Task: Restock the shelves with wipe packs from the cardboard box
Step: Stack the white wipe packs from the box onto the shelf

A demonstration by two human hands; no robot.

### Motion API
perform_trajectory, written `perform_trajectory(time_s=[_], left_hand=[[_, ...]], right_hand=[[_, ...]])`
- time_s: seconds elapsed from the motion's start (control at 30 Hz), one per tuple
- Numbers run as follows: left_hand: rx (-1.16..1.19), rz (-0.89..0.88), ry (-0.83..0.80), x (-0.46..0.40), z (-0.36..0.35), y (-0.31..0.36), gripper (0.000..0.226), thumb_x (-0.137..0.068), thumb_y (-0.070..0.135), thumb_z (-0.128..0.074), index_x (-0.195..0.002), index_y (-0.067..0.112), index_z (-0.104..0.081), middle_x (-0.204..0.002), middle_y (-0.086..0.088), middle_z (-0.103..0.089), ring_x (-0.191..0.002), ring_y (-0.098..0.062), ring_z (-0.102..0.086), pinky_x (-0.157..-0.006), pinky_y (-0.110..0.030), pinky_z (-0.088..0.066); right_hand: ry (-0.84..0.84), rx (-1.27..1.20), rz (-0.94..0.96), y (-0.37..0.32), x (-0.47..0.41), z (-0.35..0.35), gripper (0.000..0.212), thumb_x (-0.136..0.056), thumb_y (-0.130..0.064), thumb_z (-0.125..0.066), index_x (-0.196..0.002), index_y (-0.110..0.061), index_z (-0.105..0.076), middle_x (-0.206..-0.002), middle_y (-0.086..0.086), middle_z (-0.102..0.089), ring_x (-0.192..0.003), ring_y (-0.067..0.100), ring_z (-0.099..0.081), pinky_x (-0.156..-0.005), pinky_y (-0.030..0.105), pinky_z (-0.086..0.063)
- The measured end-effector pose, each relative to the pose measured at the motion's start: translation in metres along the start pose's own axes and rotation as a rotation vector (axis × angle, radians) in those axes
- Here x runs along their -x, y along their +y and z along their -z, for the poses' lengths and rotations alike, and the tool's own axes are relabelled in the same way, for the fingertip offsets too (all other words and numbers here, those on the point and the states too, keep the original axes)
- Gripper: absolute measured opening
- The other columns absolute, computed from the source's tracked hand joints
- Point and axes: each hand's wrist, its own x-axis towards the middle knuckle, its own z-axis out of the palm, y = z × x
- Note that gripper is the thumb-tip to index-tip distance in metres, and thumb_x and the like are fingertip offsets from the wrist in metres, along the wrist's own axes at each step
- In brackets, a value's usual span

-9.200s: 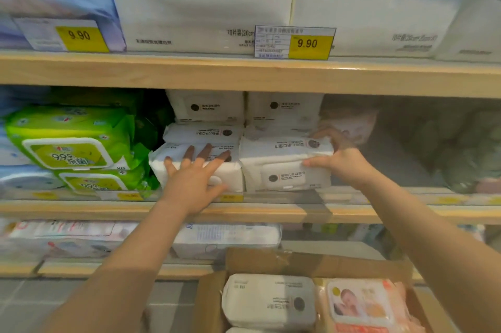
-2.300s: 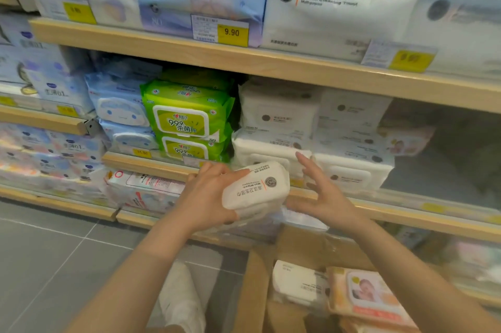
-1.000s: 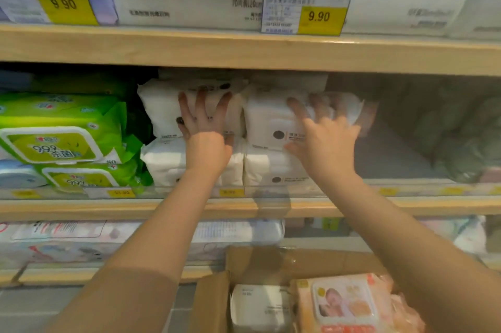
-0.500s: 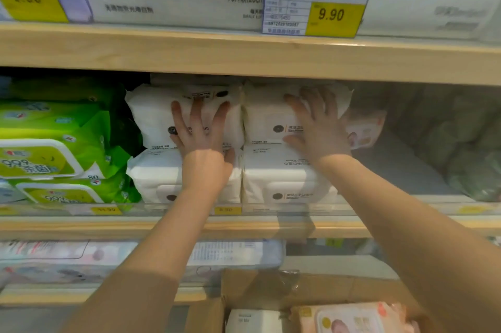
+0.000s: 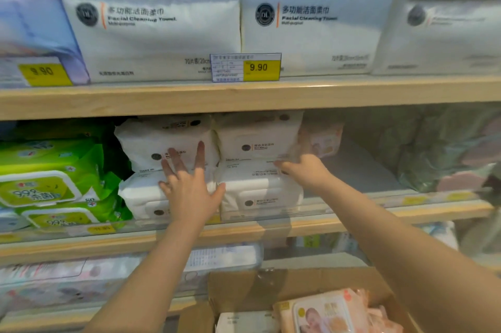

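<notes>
Both hands sit lower on the stacks than 0.5 s back: left slid from the upper-left pack toward the seam between rows, right dropped off the upper-right pack's face to its bottom right corner. Nearest, cardboard box at bottom of view holds 1 white pack and a pink baby-print pack, so restock isn't finished. Middle shelf: 4 white wipe packs, 2 stacks of 2. Left hand is flat, fingers spread and straight, pressing the left stack where lower-left pack meets upper-left pack; grips nothing. Right hand is at the right edge, between upper-right pack and lower-right pack; fingers are hidden against the packs, can't tell if curled. Packs look soft, light, slick film with a stiff flip lid; judgement: they squash and slide, so push flat on the face, lift by the long sides, not the lid. Further left, green packs. Top shelf: big white towel bags, price tag.
</notes>
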Motion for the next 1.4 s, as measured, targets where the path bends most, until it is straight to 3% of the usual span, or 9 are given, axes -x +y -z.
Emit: perform_trajectory(time_s=[0.1, 0.2, 0.33, 0.47, 0.73, 0.93, 1.07, 1.23, 1.4], left_hand=[[-0.03, 0.001, -0.027, -0.008, -0.001, 0.0, 0.098, -0.075, 0.069, -0.052, -0.143, 0.045, 0.016, -0.153, -0.025, 0.015, -0.141, -0.044, -0.001, -0.109, -0.06, -0.015], [-0.019, -0.027, -0.039, -0.011, -0.006, -0.005, 0.097, -0.073, 0.072, -0.05, -0.143, 0.046, 0.012, -0.152, -0.023, 0.021, -0.141, -0.044, -0.007, -0.112, -0.057, -0.016], [-0.031, -0.052, -0.012, -0.013, -0.014, -0.01, 0.093, -0.073, 0.072, -0.048, -0.144, 0.047, 0.006, -0.151, -0.02, 0.024, -0.14, -0.044, -0.01, -0.111, -0.056, -0.018], [-0.051, -0.047, 0.013, -0.013, -0.018, -0.012, 0.09, -0.072, 0.073, -0.047, -0.145, 0.046, -0.003, -0.152, -0.018, 0.022, -0.14, -0.042, -0.013, -0.109, -0.055, -0.021], [-0.096, -0.04, -0.057, -0.007, -0.008, -0.011, 0.087, -0.077, 0.073, -0.043, -0.148, 0.036, -0.008, -0.154, -0.022, 0.01, -0.133, -0.043, -0.029, -0.109, -0.053, -0.024], [0.211, -0.232, -0.013, 0.065, -0.021, 0.011, 0.07, -0.087, 0.045, -0.048, -0.146, 0.013, -0.025, -0.15, -0.015, -0.027, -0.139, -0.03, -0.022, -0.113, -0.051, -0.016], [0.271, -0.337, -0.168, 0.137, -0.048, 0.015, 0.067, -0.086, 0.039, -0.051, -0.144, 0.016, -0.03, -0.151, -0.009, -0.028, -0.138, -0.028, -0.024, -0.111, -0.045, -0.022], [0.068, -0.484, -0.407, 0.191, -0.093, -0.001, 0.065, -0.082, 0.038, -0.054, -0.142, 0.021, -0.035, -0.148, -0.006, -0.035, -0.135, -0.027, -0.033, -0.109, -0.048, -0.024], [-0.015, -0.401, -0.578, 0.211, -0.12, -0.006, 0.078, -0.084, 0.033, -0.061, -0.149, 0.024, -0.018, -0.158, -0.001, 0.007, -0.144, -0.022, -0.011, -0.113, -0.051, -0.016]], right_hand=[[-0.018, -0.147, -0.065, 0.003, -0.007, -0.005, 0.032, -0.091, -0.027, -0.057, -0.063, -0.016, -0.045, -0.062, -0.001, -0.042, -0.056, 0.012, -0.039, -0.051, 0.024, -0.03], [0.033, -0.209, -0.077, 0.008, -0.015, -0.017, 0.011, -0.089, -0.019, -0.052, -0.089, -0.008, -0.049, -0.073, 0.005, -0.047, -0.062, 0.018, -0.041, -0.057, 0.028, -0.033], [0.179, -0.161, 0.164, 0.015, -0.026, -0.035, 0.069, -0.071, -0.026, -0.052, -0.135, -0.033, -0.027, -0.119, 0.002, -0.056, -0.107, 0.029, -0.052, -0.099, 0.04, -0.038], [0.167, -0.179, 0.208, 0.016, -0.028, -0.038, 0.069, -0.077, -0.018, -0.056, -0.139, -0.024, -0.027, -0.129, 0.009, -0.05, -0.11, 0.032, -0.052, -0.095, 0.044, -0.046], [-0.023, -0.031, 0.109, 0.005, -0.009, -0.009, 0.053, -0.09, -0.013, -0.053, -0.139, -0.008, -0.034, -0.115, 0.003, -0.054, -0.098, 0.02, -0.054, -0.069, 0.006, -0.043], [-0.061, 0.079, 0.243, 0.024, 0.043, 0.023, 0.057, -0.091, -0.02, -0.059, -0.141, -0.012, -0.033, -0.133, 0.0, -0.045, -0.121, 0.016, -0.046, -0.081, 0.005, -0.033], [-0.083, 0.258, 0.285, 0.102, 0.098, 0.026, 0.067, -0.087, -0.027, -0.064, -0.145, -0.021, -0.029, -0.149, -0.002, -0.032, -0.135, 0.013, -0.03, -0.112, 0.03, -0.027], [-0.198, 0.439, 0.152, 0.198, 0.159, 0.009, 0.076, -0.08, -0.04, -0.069, -0.144, -0.025, -0.031, -0.145, -0.004, -0.035, -0.135, 0.014, -0.031, -0.111, 0.032, -0.031], [-0.278, 0.656, 0.21, 0.243, 0.165, -0.02, 0.084, -0.076, -0.051, -0.069, -0.145, -0.022, -0.029, -0.153, 0.002, -0.025, -0.142, 0.023, -0.019, -0.119, 0.042, -0.011]])
